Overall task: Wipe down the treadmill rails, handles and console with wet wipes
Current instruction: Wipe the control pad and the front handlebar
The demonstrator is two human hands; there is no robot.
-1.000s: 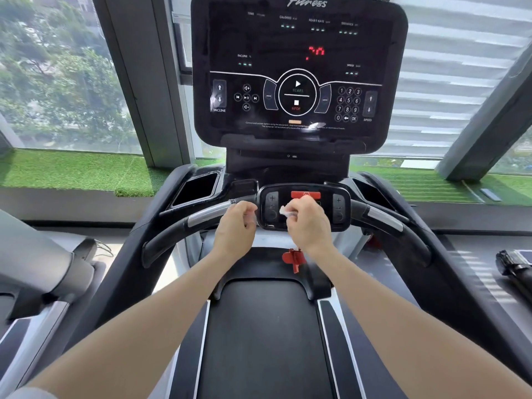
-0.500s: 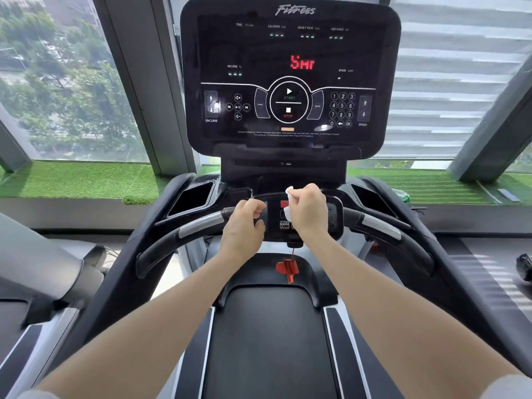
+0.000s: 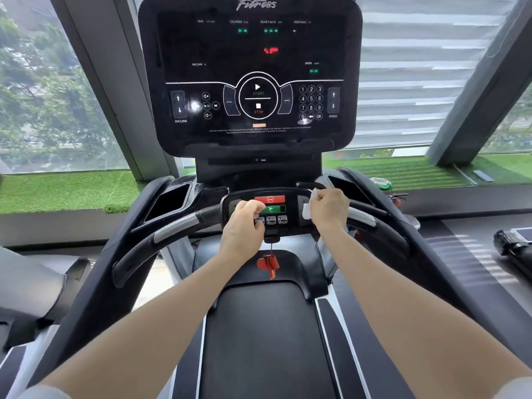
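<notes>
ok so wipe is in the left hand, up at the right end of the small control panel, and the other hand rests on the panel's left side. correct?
Not quite. The head view shows the white wipe pinched in the right hand, not the left. The rest holds: it is at the right end of the small control panel, and the left hand rests on the panel's left side.

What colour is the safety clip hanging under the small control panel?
Red. The safety clip dangles on a cord below the control panel, clearest in the head view.

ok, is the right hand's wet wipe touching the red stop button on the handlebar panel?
Apart. The head view shows the wet wipe in the right hand at the panel's right end, with black panel between it and the red stop button.
</notes>
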